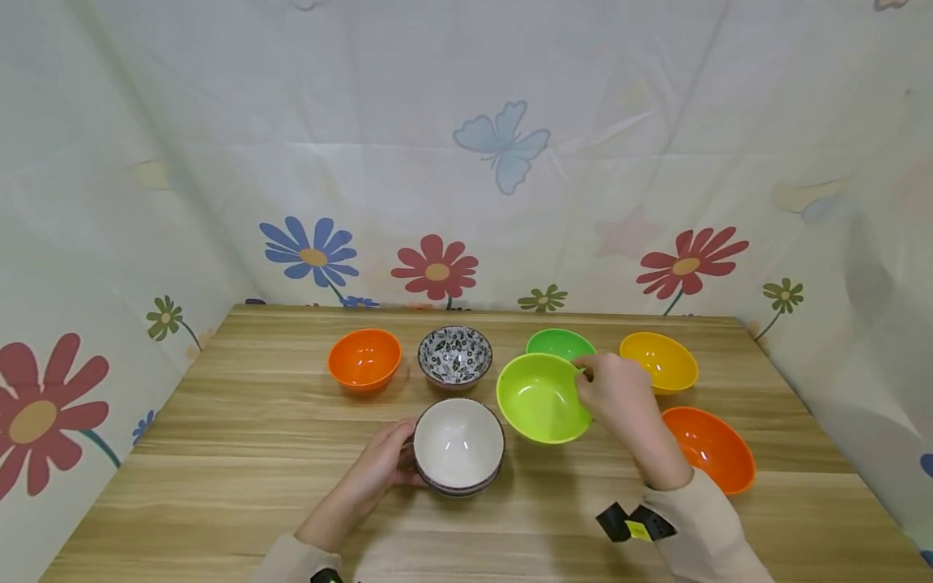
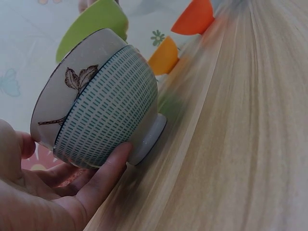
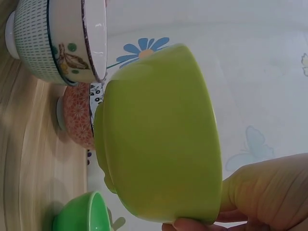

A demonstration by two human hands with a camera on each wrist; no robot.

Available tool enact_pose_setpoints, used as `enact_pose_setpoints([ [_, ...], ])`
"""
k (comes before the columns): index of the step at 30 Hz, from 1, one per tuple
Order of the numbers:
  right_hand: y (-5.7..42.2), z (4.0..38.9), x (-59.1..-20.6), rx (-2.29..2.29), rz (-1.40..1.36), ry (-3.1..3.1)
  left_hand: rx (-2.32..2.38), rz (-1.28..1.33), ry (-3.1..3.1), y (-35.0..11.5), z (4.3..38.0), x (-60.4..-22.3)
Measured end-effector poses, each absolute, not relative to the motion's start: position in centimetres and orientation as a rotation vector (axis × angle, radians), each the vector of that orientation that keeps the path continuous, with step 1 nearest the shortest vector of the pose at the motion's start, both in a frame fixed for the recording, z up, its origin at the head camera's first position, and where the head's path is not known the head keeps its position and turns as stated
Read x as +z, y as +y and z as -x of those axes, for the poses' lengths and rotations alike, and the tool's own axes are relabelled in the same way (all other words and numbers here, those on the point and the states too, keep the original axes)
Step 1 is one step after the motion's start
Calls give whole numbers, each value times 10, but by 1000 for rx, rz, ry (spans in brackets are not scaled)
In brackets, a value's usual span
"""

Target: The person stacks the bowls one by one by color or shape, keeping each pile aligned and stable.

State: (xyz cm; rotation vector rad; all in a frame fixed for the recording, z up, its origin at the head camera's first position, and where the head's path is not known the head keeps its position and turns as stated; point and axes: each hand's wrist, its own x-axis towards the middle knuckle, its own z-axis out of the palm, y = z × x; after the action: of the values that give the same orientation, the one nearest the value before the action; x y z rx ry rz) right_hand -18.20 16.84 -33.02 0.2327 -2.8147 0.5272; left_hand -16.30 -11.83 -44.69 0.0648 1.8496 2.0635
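Note:
My left hand point(image 1: 379, 464) grips the left side of two nested ceramic bowls point(image 1: 459, 445) standing on the table. In the left wrist view the outer bowl point(image 2: 108, 113) has green dashes and a white foot; the inner bowl point(image 2: 79, 79) shows a brown leaf under its rim. The thumb is at the upper rim and the fingers lie along the lower side. My right hand point(image 1: 619, 397) pinches the right rim of a lime-green bowl point(image 1: 544, 398). That bowl is raised and tilted, just right of the ceramic stack; its underside faces the right wrist camera.
Along the back of the wooden table point(image 1: 291, 437) stand an orange bowl point(image 1: 364, 360), a floral-patterned bowl point(image 1: 455, 356), a green bowl point(image 1: 560, 343) and a yellow bowl point(image 1: 659, 362). Another orange bowl point(image 1: 710, 449) sits beside my right forearm. A flower-printed curtain point(image 1: 437, 202) surrounds the table.

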Motion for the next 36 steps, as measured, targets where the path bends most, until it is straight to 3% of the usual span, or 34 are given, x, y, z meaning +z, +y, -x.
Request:
enact_pose_setpoints([
  [36,122,184,-329,620,-341,-2807,2067,-82,1837,-120,163,-447],
])
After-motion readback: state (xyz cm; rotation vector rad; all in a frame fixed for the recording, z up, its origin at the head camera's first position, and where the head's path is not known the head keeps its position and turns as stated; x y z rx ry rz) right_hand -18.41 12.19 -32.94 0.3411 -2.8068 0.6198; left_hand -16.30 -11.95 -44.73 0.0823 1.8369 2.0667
